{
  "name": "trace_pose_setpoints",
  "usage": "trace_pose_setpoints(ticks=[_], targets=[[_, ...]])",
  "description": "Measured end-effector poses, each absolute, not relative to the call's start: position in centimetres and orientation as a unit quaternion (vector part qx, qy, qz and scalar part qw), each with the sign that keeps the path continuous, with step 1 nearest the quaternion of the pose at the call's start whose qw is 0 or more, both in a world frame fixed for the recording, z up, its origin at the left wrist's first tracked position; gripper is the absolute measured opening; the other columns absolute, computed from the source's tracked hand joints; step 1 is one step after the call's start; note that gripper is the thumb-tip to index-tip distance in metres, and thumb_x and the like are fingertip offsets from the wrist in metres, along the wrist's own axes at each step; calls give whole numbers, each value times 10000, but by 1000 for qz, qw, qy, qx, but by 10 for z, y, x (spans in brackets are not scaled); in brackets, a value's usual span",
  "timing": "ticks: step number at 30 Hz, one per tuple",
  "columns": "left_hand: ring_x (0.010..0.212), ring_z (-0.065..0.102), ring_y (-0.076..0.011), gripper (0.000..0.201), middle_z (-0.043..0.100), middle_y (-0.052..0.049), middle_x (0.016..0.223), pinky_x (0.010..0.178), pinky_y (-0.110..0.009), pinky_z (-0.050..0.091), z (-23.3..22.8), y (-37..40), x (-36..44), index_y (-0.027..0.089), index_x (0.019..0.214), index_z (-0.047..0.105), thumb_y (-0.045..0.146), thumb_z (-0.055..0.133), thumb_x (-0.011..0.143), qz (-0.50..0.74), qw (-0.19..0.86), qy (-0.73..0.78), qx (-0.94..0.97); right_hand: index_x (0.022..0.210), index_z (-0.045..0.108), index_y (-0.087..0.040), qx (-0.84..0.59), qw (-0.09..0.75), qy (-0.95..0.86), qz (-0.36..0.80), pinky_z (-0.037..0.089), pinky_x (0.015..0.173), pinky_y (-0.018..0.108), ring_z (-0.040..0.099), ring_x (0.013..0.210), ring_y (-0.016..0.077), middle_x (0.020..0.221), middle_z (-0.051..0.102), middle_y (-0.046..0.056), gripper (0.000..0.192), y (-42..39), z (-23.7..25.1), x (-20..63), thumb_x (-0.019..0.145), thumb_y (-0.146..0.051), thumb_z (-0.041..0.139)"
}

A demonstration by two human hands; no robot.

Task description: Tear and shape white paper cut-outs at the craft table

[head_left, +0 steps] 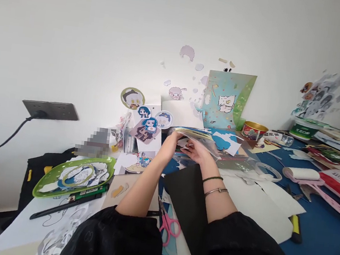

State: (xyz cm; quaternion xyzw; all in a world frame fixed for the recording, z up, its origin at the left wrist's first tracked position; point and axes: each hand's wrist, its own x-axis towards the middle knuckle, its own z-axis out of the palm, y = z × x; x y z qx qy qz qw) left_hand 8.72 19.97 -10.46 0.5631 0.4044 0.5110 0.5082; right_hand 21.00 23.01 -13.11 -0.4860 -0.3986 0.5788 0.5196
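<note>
1. In the head view, my left hand (172, 142) is clamped on the left end of a stack of papers (199, 135), its fingertips partly hidden by the sheets.
2. My right hand (197, 151) is just beside it, palm turned up, with slightly parted fingers under the same stack; its thumb is hidden, so I cannot tell whether this hand is closed on the papers.
3. The stack is tilted between my two hands, with clear plastic at its right end, above my right hand.
4. Just right of the stack, beyond my right hand, I see a blue paper cutout (226, 142).
5. Nearer to me than my hands, a black sheet (184, 191) lies between my forearms, with pink-handled scissors (170, 228) just left of it.
6. Well to the left of my left hand is a green tray (46, 178) holding paper cutouts.
7. To the right of my right hand, on the blue tabletop (322, 249), are a lint roller (305, 174) and, closer to me, a yellow-and-black cutter (295, 228).
8. Beyond my right hand, a gold-rimmed bowl (253, 131) stands near the wall, and a colourful poster (229, 95) rises behind the stack.
</note>
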Motion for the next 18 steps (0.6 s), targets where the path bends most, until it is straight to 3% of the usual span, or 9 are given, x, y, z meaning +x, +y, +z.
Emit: trace_pose_setpoints(ticks=[4, 9, 12, 13, 16, 18], targets=[[1339, 386, -250, 480, 610, -37, 1297, 1097, -350, 294, -103, 199, 87, 176, 1102, 665, 348, 304, 835, 512, 524, 394, 555, 629, 479, -195, -472, 428, -467, 613, 566, 653, 297, 552, 580, 114, 550, 482, -44, 137, 213, -117, 230, 728, -138, 556], [1294, 447, -241, 493, 626, -62, 1273, 1098, -329, 293, -97, 197, 85, 137, 1090, 656, 310, 277, 827, 511, 540, 386, 546, 529, 524, -176, -459, 309, -593, 585, 435, 533, 196, 490, 540, 85, 547, 502, -51, 135, 192, -78, 233, 613, -91, 586], [1210, 531, -245, 490, 680, -71, 1185, 1064, -334, 346, -91, 193, 82, 133, 1047, 669, 306, 272, 817, 507, 553, 376, 543, 458, 512, -180, -483, 254, -667, 508, 231, 415, 215, 320, 441, 63, 461, 431, -59, 195, 167, -44, 229, 580, -51, 593], [1173, 559, -259, 486, 701, -76, 1138, 1040, -359, 375, -90, 191, 81, 139, 1025, 676, 315, 275, 814, 503, 559, 377, 541, 454, 499, -185, -498, 234, -720, 423, 190, 415, 236, 279, 435, 67, 454, 400, -56, 204, 157, -32, 227, 612, -80, 575], [1068, 618, -313, 483, 737, -98, 1018, 936, -455, 454, -86, 186, 79, 160, 979, 685, 364, 276, 821, 488, 573, 393, 528, 522, 513, -194, -498, 223, -790, 281, 198, 442, 256, 319, 466, 87, 525, 455, -30, 179, 129, -7, 227, 697, -156, 520], [1024, 636, -323, 473, 741, -106, 977, 884, -471, 477, -86, 184, 78, 170, 962, 681, 396, 289, 825, 490, 571, 404, 521, 589, 552, -193, -482, 245, -798, 269, 244, 467, 247, 368, 501, 94, 624, 543, -9, 151, 117, 3, 230, 731, -183, 500]])
